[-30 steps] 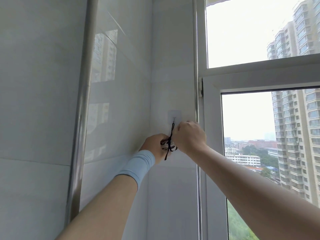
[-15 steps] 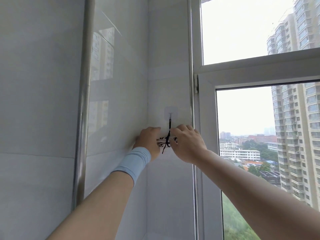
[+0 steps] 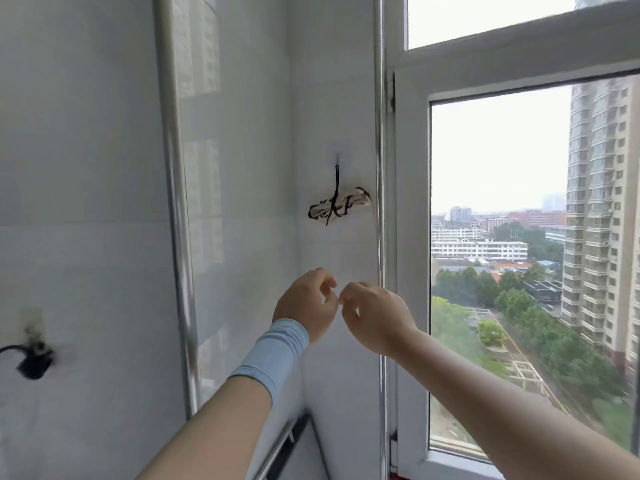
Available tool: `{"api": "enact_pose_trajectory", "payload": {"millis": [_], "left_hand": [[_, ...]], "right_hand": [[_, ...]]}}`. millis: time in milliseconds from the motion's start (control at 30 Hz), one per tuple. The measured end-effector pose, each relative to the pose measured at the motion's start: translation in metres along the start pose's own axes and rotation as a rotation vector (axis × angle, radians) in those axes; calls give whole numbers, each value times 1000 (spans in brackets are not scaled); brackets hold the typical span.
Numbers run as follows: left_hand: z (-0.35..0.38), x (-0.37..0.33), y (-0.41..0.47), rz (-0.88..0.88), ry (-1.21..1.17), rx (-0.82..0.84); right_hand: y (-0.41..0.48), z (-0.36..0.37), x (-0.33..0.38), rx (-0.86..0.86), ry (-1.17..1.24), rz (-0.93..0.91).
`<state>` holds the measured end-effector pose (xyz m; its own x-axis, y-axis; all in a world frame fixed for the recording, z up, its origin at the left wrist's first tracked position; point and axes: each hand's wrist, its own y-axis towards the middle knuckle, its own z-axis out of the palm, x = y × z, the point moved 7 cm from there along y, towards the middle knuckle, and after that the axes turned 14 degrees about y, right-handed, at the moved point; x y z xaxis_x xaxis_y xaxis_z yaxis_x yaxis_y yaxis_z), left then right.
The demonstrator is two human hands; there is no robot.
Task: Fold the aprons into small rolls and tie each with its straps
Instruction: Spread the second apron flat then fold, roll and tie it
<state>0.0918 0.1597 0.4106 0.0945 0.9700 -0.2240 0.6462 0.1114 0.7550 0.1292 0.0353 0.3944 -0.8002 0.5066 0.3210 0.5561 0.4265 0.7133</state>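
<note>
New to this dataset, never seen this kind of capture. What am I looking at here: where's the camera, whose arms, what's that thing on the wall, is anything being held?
There is no robot here. A person wears one wide-angle camera on the head, so the view looks out along their own two arms. The left hand, with a light blue wristband, and the right hand are raised close together in front of a white tiled wall, next to a window that looks over city buildings. Both hands are loosely curled and hold nothing.

Above them, a small rolled apron, tied round with its dark straps, hangs by a strap from a hook on the wall. The hands are clear of it. Low on the left is a second, blurred wall fitting with something dark on it; I cannot tell what.
</note>
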Motion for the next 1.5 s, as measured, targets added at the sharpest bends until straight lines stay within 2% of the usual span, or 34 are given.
{"api": "enact_pose_trajectory", "payload": {"millis": [200,300,467,567,667,733,800,867,933,1000,1133,1200,1300,1333,1433,1500], "left_hand": [[98,23,-110,-119,-57,377],[150,28,-176,-162,-40,615],[227,48,-284,-246,61,996],[249,57,-338,-263,131,1176],[258,62,-385,-250,180,1365],[258,65,-405,-228,217,1419],[252,70,-410,-276,173,1345],[245,77,-407,-325,114,1225],[240,80,-402,-344,47,1111],[232,79,-392,-343,-19,968],[205,70,-368,-272,20,700],[195,60,-367,-224,100,731],[192,54,-383,-130,363,994],[190,55,-386,-128,429,1037],[178,60,-378,-285,325,1002],[172,62,-365,-354,197,956]], "right_hand": [[-118,98,-62,480,7,370],[-189,144,-89,691,24,457],[-277,201,-114,912,51,487],[-311,228,-117,974,146,541],[-352,257,-108,1111,231,608],[-383,267,-103,1223,250,647],[-409,272,-98,1303,257,644],[-417,276,-92,1245,279,593],[-407,279,-90,1074,316,573],[-393,277,-97,917,367,644],[-362,252,-111,772,437,885],[-349,234,-120,636,516,1026],[-334,205,-134,439,591,1173],[-329,195,-137,389,605,1211],[-323,165,-141,281,648,1295],[-318,145,-137,282,508,1261]]}}
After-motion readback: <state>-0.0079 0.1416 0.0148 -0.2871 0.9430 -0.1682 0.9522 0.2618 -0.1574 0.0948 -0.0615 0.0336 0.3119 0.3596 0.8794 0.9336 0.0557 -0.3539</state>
